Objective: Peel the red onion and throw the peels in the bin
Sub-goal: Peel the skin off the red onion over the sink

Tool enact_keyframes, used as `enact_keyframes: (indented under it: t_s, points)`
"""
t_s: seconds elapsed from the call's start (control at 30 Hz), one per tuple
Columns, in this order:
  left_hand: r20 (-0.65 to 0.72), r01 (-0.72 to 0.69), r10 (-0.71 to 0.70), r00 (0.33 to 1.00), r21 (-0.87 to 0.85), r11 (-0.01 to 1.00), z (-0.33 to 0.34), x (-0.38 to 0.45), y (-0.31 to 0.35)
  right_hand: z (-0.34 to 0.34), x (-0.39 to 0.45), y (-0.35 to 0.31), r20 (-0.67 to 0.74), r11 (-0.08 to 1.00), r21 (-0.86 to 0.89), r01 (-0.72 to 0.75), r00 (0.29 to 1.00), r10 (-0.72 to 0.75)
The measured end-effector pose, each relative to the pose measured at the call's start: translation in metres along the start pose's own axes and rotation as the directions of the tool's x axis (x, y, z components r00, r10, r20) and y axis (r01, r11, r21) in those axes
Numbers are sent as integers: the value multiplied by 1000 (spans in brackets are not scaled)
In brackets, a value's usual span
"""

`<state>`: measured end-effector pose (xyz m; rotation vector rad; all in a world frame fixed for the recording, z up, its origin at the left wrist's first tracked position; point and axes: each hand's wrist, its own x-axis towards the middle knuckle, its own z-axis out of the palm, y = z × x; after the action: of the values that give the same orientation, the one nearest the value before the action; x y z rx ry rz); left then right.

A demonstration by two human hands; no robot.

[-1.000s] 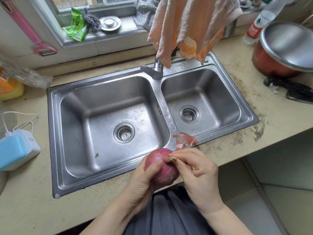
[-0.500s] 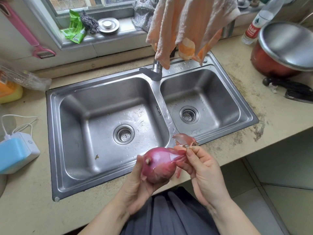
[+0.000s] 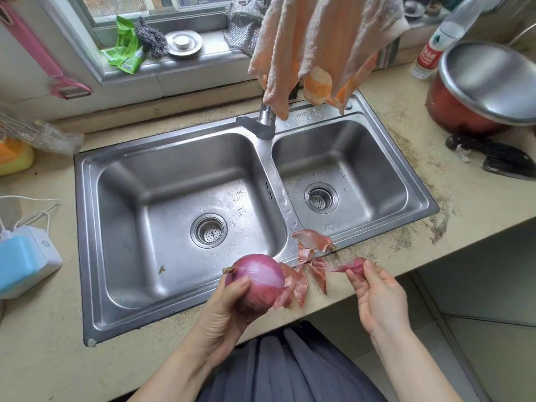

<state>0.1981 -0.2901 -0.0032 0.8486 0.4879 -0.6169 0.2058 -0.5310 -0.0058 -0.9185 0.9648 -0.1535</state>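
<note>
My left hand (image 3: pixel 229 311) grips the red onion (image 3: pixel 255 278) over the front edge of the counter, root end pointing left. A pale purple patch shows where skin has come off. Torn skin flaps (image 3: pixel 297 285) still hang from the onion's right side. My right hand (image 3: pixel 377 297) is off to the right, pinching a thin strip of peel (image 3: pixel 352 266) between thumb and fingers. More loose peels (image 3: pixel 313 241) lie on the front rim of the sink (image 3: pixel 87 256). No bin is in view.
A double steel sink fills the middle, with a tap (image 3: pixel 265 123) and hanging orange cloth (image 3: pixel 322 44) behind it. A red pot with steel lid (image 3: pixel 487 85) and a dark knife (image 3: pixel 499 161) sit at right. A blue-white device (image 3: pixel 23 259) stands at left.
My right hand has pulled away to the right, tearing a strip of peel off the onion. The left hand turned the onion, exposing paler flesh.
</note>
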Motion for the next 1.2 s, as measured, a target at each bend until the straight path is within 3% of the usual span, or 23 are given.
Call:
enact_keyframes:
  t_s: [0.1, 0.2, 0.3, 0.4, 0.47, 0.53, 0.6, 0.67, 0.83, 1.0, 1.2]
  points:
    - [-31, -40, 44, 999, 108, 993, 0, 1, 3, -3, 9, 1, 93, 986, -165, 18, 996, -3]
    - [-31, -50, 56, 998, 167, 985, 0, 2, 2, -1, 15, 11, 129, 881, -462, 106, 990, -51]
    - [-21, -45, 49, 999, 172, 984, 1, 3, 2, -4, 21, 18, 160, 590, -769, 245, 968, -193]
    - [19, -30, 28, 999, 146, 989, 4, 4, 3, -5, 19, 16, 199, 288, -912, 293, 928, -316]
    - [42, -26, 20, 999, 138, 990, 8, 4, 3, 2, 7, 9, 315, 254, -863, 438, 857, -407]
    - [52, -18, 11, 999, 141, 990, 12, 4, 3, 16, -11, 0, 520, 302, -689, 659, 739, -428]
    - [55, -12, 3, 998, 172, 985, 15, 3, 3, 32, -33, -8, 707, 366, -492, 790, 608, -362]
    - [84, -22, 5, 996, 210, 977, 17, 1, 3, 45, -51, -13, 803, 362, -419, 833, 526, -281]
    - [68, -128, 111, 991, 344, 930, 27, -2, 5, 58, -72, -20, 837, 131, -443, 887, 462, -293]
    - [77, -193, 177, 981, 408, 893, 33, -3, 9, 60, -75, -26, 884, -35, -403, 915, 379, -272]
    - [83, -213, 198, 977, 477, 852, 36, -4, 15, 65, -76, -36, 919, -68, -373, 925, 358, -168]
